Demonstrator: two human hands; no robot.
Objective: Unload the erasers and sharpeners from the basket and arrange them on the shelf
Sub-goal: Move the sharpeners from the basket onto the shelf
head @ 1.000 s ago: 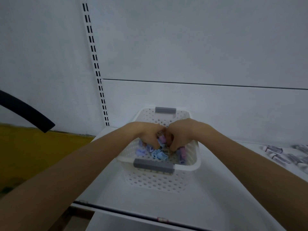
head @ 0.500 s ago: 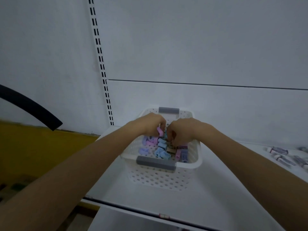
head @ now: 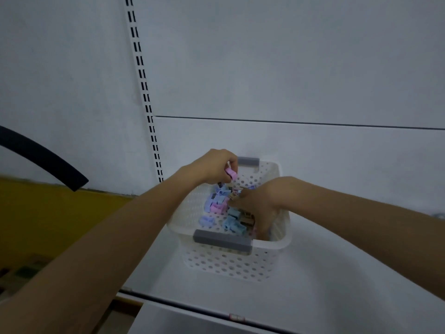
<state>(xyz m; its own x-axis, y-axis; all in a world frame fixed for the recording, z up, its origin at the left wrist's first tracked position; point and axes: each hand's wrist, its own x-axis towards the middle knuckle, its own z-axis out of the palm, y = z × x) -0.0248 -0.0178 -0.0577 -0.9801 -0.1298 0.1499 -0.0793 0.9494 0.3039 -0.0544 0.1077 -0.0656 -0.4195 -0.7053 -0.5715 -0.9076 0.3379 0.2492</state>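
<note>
A white perforated basket (head: pixel 231 266) with grey handles stands on the white shelf (head: pixel 337 280). Inside lie several small pastel sharpeners (head: pixel 232 224) in blue, pink and purple, with a few brown pieces. My left hand (head: pixel 212 165) is raised above the basket's far left rim, fingers pinched on a pink sharpener (head: pixel 231 174). My right hand (head: pixel 255 206) reaches down into the basket's right side among the pieces; its fingertips are hidden, so what it grips is unclear.
A slotted upright rail (head: pixel 144 88) runs down the white back panel left of the basket. A black curved tube (head: pixel 45 160) juts in from the left over a yellow surface (head: pixel 48 218). The shelf's front edge (head: pixel 216 312) lies below the basket.
My left hand has lifted up out of the basket with a pink sharpener. My right hand has pushed deeper into the basket's right side. The view has shifted left, so the basket sits further right.
</note>
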